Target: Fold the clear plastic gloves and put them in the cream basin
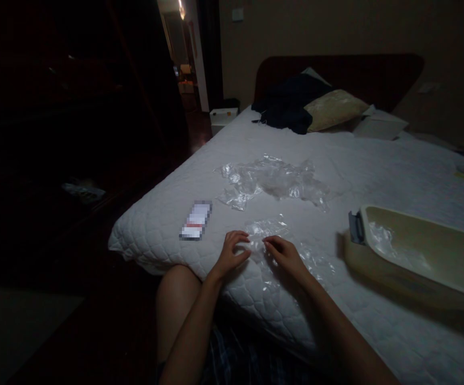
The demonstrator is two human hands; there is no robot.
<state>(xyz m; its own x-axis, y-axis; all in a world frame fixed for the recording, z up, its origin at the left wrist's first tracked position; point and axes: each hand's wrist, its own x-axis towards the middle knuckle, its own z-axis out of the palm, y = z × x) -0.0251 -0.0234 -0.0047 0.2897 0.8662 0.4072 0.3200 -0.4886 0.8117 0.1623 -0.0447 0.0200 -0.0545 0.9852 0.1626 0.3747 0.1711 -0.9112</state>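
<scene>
A crumpled clear plastic bag (269, 227) lies on the white quilted bed, near its front edge. At the bag's left edge is my left hand (234, 252), thumb and fingers curved apart with a gap between them and nothing visible inside. On the other side, my right hand (286, 255) has its thumb and fingertips pinched together on a bit of the thin film. The bag's film spreads on beneath and to the right of that hand. Farther back, more crumpled clear plastic bags (275, 179) lie in a loose heap.
A phone (196, 220) with a lit, blurred screen lies left of my hands. On the right stands a yellowish plastic bin (354, 262) with a grey latch and clear plastic inside. Dark clothing (288, 101) and a pillow (336, 109) rest by the headboard (376, 72).
</scene>
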